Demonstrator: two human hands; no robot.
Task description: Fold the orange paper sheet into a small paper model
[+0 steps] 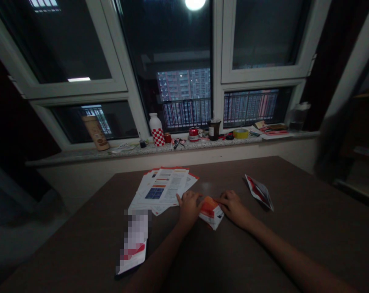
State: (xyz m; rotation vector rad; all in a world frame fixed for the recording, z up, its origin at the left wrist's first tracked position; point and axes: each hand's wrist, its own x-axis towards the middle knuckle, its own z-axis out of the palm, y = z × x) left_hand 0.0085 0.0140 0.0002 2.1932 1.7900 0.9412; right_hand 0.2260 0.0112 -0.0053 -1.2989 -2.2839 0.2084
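Bare forearms (282,246) reached in from the near edge, one on either side, and met over the middle of the worktop (312,215) around a folded paper (208,209), orange and red toward its far end and white toward its near corner. That paper lay directly between the two hands, to the right of the left hand (189,205) and to the left of the right hand (233,206), so neither was clearly the nearer; both appeared to touch it. Its longer axis seemed to run from far to near with a slight slant toward the near right, one corner pointing back at the camera. Bent fingers of the left hand bordered its left side, with one finger splayed out to the left beside the printed sheets (169,189); whether the thumb pinched the paper could not be told. On the other side, the right hand was loosely curled, a finger stretched leftward onto the far right part of the paper, and any pinch there was equally hard to make out. Well apart to the far right lay a second folded piece (259,193), nearer the right hand, while a phone-like object (134,242), blurred over, rested near left beside the left forearm.
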